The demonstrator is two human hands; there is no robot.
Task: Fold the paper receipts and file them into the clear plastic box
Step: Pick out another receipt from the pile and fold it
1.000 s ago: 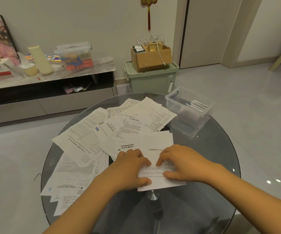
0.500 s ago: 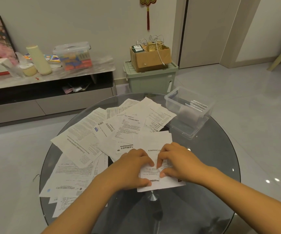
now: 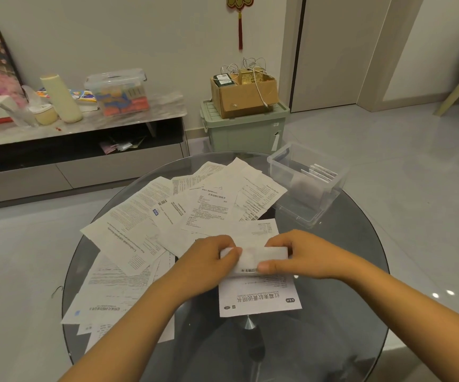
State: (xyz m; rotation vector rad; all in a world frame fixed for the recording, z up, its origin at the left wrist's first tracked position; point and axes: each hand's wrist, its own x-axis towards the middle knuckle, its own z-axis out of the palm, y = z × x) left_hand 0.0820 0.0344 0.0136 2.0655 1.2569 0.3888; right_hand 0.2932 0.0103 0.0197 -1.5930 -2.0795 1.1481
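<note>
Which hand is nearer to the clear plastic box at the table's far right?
Right. The right hand lies just below the clear plastic box, pinching the folded receipt; the left hand holds its other end, farther left.

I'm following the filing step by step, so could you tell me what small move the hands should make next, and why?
Probably press the fold flat. Both the left hand and the right hand pinch the ends of a folded strip at the top of the sheet, whose lower half lies unfolded on the glass table. The clear box with filed papers waits to the right.
</note>
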